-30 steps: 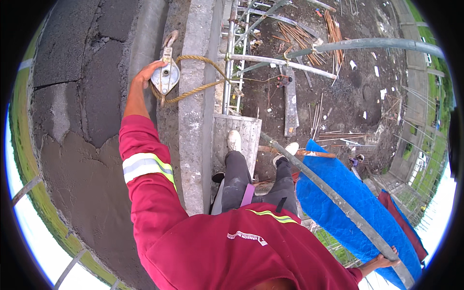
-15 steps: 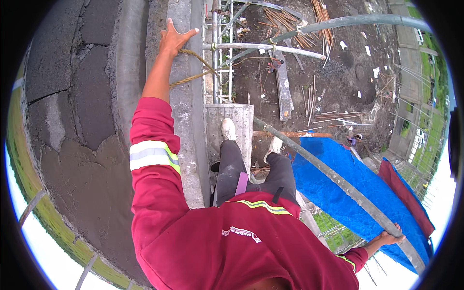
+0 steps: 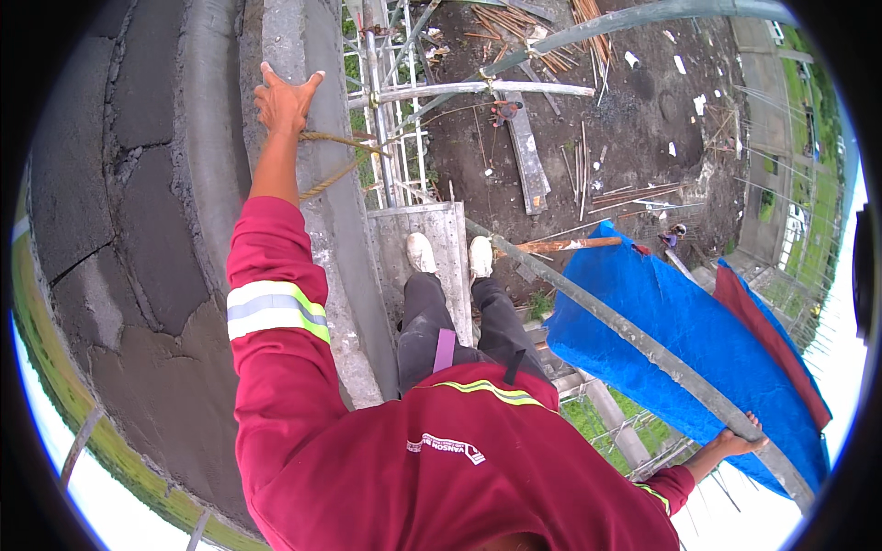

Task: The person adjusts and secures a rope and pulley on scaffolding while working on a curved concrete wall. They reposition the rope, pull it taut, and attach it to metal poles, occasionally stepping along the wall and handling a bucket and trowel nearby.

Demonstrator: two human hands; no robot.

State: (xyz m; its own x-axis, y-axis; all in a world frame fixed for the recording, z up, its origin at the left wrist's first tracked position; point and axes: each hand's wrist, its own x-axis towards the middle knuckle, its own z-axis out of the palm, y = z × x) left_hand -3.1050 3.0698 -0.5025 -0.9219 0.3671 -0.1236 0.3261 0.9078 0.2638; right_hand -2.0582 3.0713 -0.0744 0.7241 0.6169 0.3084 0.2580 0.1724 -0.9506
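Observation:
My left hand [image 3: 283,101] rests with fingers spread on the concrete ledge [image 3: 344,303] along the left side. Just below it, a loop of yellowish rope [image 3: 342,140] lies across the ledge and runs to the scaffold frame [image 3: 377,101]. At the lower right my right hand [image 3: 738,438] is closed around a long grey metal pipe [image 3: 634,340] that slants down from the middle. My feet in white shoes [image 3: 421,253] are on a narrow grey platform [image 3: 450,234], the right one at its right-hand edge.
Fresh grey mortar [image 3: 175,395] covers the surface left of the ledge. A blue tarp [image 3: 643,321] hangs beyond the pipe. Far below is a dirt yard [image 3: 634,119] with loose timber, a long plank [image 3: 525,156] and two people. Another curved pipe [image 3: 661,23] crosses the top.
My right foot has come in from beyond the platform's right side onto its edge. Both hands keep their places on the ledge and pipe, while the view has shifted slightly.

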